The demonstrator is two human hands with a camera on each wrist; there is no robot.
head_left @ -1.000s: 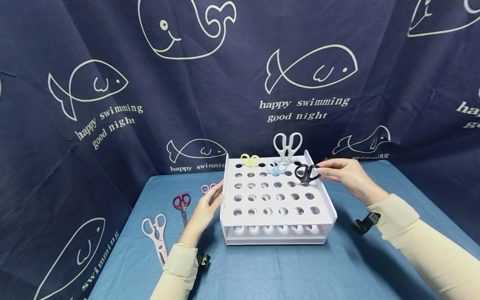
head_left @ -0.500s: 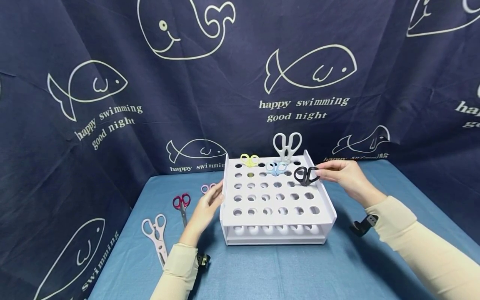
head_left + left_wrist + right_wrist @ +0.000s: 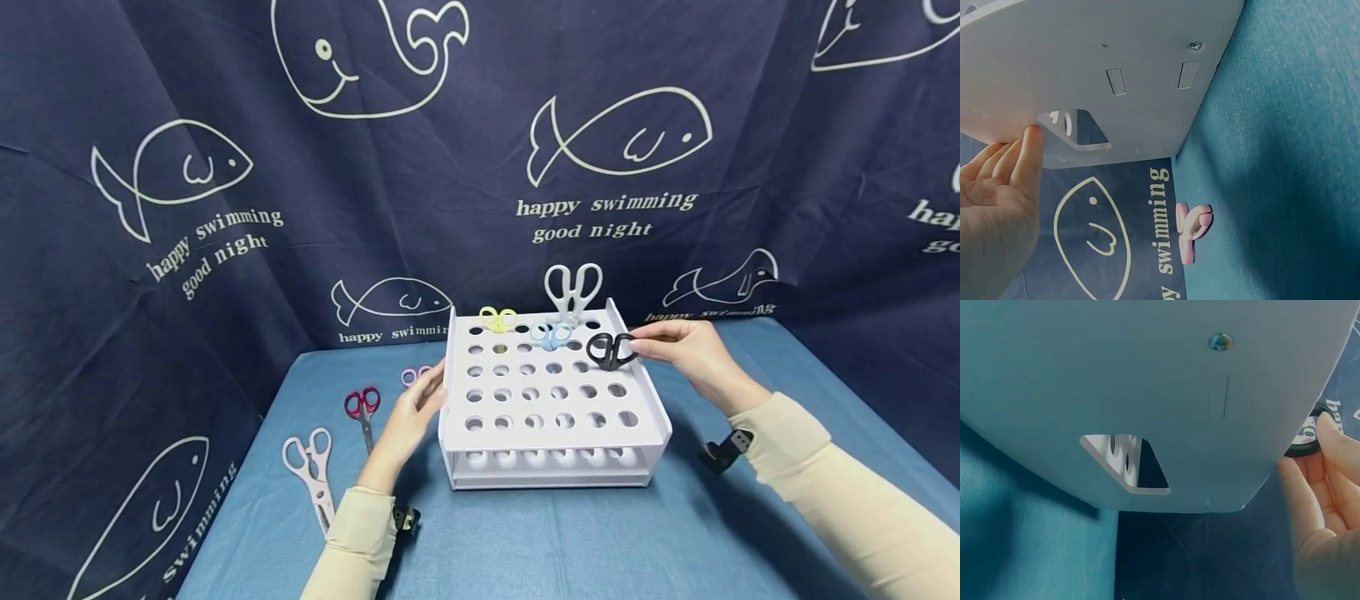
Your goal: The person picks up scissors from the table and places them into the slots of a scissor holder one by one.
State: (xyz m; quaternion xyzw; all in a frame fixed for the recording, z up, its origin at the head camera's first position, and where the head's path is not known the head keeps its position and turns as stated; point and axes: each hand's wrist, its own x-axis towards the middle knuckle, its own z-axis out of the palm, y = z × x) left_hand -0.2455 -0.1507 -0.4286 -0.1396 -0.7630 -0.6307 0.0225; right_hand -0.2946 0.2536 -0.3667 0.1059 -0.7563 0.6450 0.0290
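Note:
My right hand pinches one handle loop of a pair of black scissors above the right part of a white rack with rows of round holes. Their blades do not show. In the right wrist view, thumb and fingers of the right hand meet at the black loop, partly behind the rack's side panel. My left hand rests its straight fingers against the rack's left side. Fingertips of the left hand touch the panel by its cutout.
Yellow-green scissors, light blue scissors and white scissors stand in rack holes. Left on the blue cloth lie red scissors, pale pink scissors and purple-handled scissors, partly hidden by my left hand. A dark curtain hangs behind.
The black scissors have sunk slightly and their metal, seen a second ago, is now out of sight. My right hand has shifted slightly left with them. My left hand stays against the rack.

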